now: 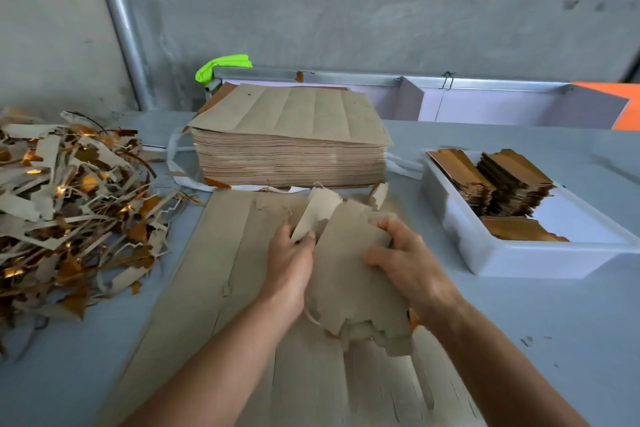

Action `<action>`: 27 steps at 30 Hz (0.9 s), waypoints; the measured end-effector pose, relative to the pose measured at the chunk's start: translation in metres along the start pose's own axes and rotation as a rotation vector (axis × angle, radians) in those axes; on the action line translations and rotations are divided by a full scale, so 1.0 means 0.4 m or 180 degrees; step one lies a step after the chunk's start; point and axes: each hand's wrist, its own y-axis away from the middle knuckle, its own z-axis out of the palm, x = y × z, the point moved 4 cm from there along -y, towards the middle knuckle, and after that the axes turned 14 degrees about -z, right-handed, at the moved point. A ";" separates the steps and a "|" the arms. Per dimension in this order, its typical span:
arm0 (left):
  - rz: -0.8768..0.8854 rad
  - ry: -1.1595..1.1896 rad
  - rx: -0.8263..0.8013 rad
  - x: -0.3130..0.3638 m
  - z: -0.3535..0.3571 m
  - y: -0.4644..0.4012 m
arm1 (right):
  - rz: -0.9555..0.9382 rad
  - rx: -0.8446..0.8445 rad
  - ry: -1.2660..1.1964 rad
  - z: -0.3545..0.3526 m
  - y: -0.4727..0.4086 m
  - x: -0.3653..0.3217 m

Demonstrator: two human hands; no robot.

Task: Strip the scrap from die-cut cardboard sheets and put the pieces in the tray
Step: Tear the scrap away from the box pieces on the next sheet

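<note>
A brown die-cut cardboard sheet (242, 288) lies flat on the table in front of me. My left hand (289, 263) pinches a scrap strip (320, 211) that sticks up from the sheet's middle. My right hand (408, 263) grips a loosened cardboard piece (353, 281) with ragged edges, lifted off the sheet. A white tray (491, 253) at the right holds stacks of gold-brown stripped pieces (512, 184). A thick stack of uncut sheets (291, 146) stands behind the working sheet.
A big heap of scrap strips (69, 211) covers the table's left side. A grey wall and a metal pipe (121, 21) stand behind. A green object (221, 66) and a white partitioned frame (485, 100) lie beyond the stack.
</note>
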 end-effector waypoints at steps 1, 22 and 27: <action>0.0031 0.0023 0.0141 -0.011 0.004 0.006 | -0.0033 0.0128 -0.0058 0.016 0.002 0.004; -0.0292 0.0962 -0.1326 -0.067 -0.019 0.023 | 0.0655 0.0039 -0.1513 -0.006 0.000 0.034; 0.0065 -0.0462 -0.0874 -0.059 -0.084 -0.003 | 0.0487 0.0041 -0.0691 -0.031 -0.023 0.030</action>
